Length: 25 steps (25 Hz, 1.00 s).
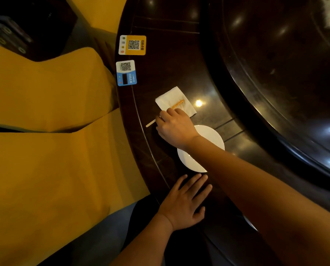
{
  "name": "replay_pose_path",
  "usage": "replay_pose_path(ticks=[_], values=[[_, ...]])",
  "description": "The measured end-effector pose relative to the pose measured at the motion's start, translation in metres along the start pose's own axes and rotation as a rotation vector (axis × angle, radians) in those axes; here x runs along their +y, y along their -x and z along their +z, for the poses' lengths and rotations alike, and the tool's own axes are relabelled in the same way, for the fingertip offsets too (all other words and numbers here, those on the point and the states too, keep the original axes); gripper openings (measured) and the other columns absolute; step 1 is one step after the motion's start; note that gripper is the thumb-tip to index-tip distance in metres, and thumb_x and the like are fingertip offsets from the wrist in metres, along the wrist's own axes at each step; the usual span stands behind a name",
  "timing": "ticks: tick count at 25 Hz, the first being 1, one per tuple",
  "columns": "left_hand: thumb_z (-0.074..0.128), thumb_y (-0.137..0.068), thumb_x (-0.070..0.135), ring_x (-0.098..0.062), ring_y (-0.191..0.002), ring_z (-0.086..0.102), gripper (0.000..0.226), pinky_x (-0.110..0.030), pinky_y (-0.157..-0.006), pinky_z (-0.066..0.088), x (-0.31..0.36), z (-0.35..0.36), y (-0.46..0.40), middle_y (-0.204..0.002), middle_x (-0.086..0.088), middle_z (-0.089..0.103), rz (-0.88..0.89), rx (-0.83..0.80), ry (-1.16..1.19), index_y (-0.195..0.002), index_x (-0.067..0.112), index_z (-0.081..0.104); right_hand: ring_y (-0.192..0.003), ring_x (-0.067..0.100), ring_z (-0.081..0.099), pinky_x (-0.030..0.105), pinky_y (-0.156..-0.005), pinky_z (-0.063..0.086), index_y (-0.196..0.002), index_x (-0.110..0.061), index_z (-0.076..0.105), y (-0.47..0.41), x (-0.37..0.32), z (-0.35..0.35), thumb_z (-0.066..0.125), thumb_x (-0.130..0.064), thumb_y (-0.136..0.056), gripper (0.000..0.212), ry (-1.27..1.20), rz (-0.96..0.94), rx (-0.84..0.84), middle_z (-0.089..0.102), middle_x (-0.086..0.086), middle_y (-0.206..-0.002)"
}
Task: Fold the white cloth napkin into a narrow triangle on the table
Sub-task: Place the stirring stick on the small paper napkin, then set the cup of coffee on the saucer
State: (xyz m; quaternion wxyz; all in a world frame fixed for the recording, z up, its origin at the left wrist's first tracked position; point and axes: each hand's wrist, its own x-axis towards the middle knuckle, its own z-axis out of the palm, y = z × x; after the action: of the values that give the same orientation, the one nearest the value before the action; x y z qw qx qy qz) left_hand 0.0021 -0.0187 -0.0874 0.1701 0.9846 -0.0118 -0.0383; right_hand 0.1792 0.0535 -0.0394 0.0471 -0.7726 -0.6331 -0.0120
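The white napkin [174,98] lies folded flat as a small square on the dark table [170,60]. A thin chopstick [177,103], orange at the far end and pale at the near end, lies across it and sticks out past its near-left edge. My right hand [174,128] reaches over a white plate and holds the chopstick with curled fingers at the napkin's near edge. My left hand [186,203] rests flat on the table near its edge, fingers spread, holding nothing.
A white plate [213,136] sits just behind my right wrist, partly under my forearm. Two QR-code cards, one yellow [132,45] and one blue [126,73], lie at the table's edge. Yellow-covered chairs [51,112] stand left. A raised dark turntable rim [256,93] curves on the right.
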Motion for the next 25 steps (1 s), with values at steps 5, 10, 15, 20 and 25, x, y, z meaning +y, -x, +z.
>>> replay_pose_path(ticks=[5,10,15,20,25], values=[[0.043,-0.078,0.044,-0.023,-0.126,0.033,0.055,-0.043,-0.105,0.022,0.002,-0.002,-0.001,-0.132,-0.007,0.042,0.006,0.046,-0.003,-0.128,0.02,0.041,-0.082,0.03,0.059,0.038,-0.067,0.045,-0.099,-0.005,0.064,0.062,-0.011,-0.043,0.048,-0.028,-0.088,0.03,-0.103,0.222,0.092,0.064,0.013,-0.096],[0.045,-0.079,0.043,-0.026,-0.122,0.038,0.049,-0.044,-0.105,0.023,0.002,-0.003,-0.004,-0.124,-0.013,0.059,0.003,0.018,-0.053,-0.115,0.015,0.061,-0.084,0.03,0.062,0.037,-0.066,0.049,-0.102,-0.008,0.066,0.156,-0.027,-0.073,0.067,-0.028,-0.079,0.03,-0.119,0.538,0.122,0.066,0.012,-0.101],[0.045,-0.082,0.04,-0.022,-0.136,0.029,0.056,-0.045,-0.109,0.022,0.004,-0.009,-0.002,-0.145,-0.009,0.041,-0.004,0.022,0.01,-0.134,0.018,0.046,-0.09,0.025,0.061,0.036,-0.069,0.051,-0.109,-0.011,0.063,0.237,-0.041,-0.097,0.065,-0.03,-0.08,0.034,-0.16,0.779,0.179,0.064,0.008,-0.104],[0.042,-0.082,0.04,-0.022,-0.136,0.029,0.057,-0.043,-0.109,0.019,0.004,-0.011,-0.002,-0.144,-0.009,0.041,-0.015,-0.007,-0.024,-0.135,0.018,0.046,-0.133,0.032,0.031,0.046,-0.092,0.043,-0.142,-0.026,0.029,0.275,-0.033,-0.092,0.067,-0.055,-0.072,0.085,-0.236,1.075,-0.156,0.031,0.015,-0.147],[0.041,-0.083,0.041,-0.022,-0.136,0.029,0.057,-0.047,-0.107,0.026,0.003,-0.01,-0.002,-0.144,-0.009,0.041,-0.03,-0.018,-0.035,-0.135,0.02,0.044,-0.131,0.026,0.029,0.038,-0.085,0.047,-0.145,-0.029,0.013,0.274,-0.026,-0.092,0.068,-0.051,-0.075,0.092,-0.358,1.105,-0.321,0.021,0.007,-0.149]])
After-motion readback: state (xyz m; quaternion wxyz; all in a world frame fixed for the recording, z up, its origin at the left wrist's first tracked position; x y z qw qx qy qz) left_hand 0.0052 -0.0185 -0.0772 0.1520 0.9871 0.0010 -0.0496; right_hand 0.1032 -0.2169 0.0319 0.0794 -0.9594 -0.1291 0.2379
